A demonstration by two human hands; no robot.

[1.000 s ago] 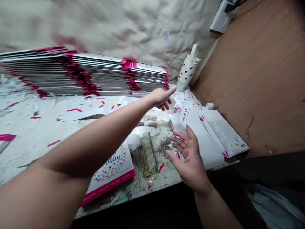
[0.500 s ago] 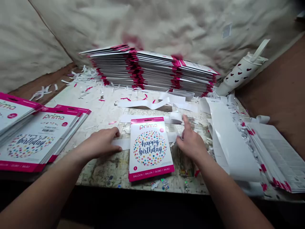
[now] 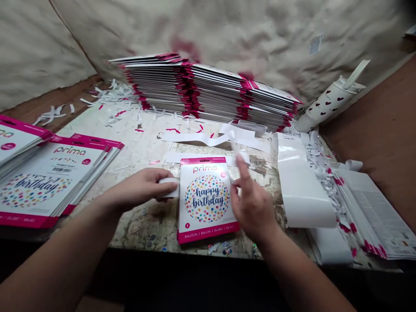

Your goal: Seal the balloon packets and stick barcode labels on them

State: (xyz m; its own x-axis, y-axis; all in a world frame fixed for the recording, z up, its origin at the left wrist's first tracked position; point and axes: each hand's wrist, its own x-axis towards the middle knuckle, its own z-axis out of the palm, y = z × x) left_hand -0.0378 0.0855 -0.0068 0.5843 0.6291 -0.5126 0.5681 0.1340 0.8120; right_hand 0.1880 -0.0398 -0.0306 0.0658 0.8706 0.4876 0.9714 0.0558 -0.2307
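Being held in the left grip (image 3: 136,190) is a curled white paper strip (image 3: 169,187), pinched between thumb and fingers at the left edge of a Prima "happy birthday" balloon packet (image 3: 206,199). The right grip (image 3: 251,208) is raised over the packet's right side, and it is too blurred for any hold to be told. The packet is laid flat on a scarred, stained bench (image 3: 139,232), between both grips. Two piles of finished packets (image 3: 55,182) are placed at the left, and a tall stack of packets (image 3: 208,91) is ranged along the back. White backing strips (image 3: 302,186) and pink-edged printed sheets (image 3: 367,212) are spread at the right, beside a heart-patterned tumbler (image 3: 328,104). Paper trimmings (image 3: 110,93) are scattered about. The room is closed in by a crumpled off-white wall covering (image 3: 227,30) and a brown board (image 3: 373,130).
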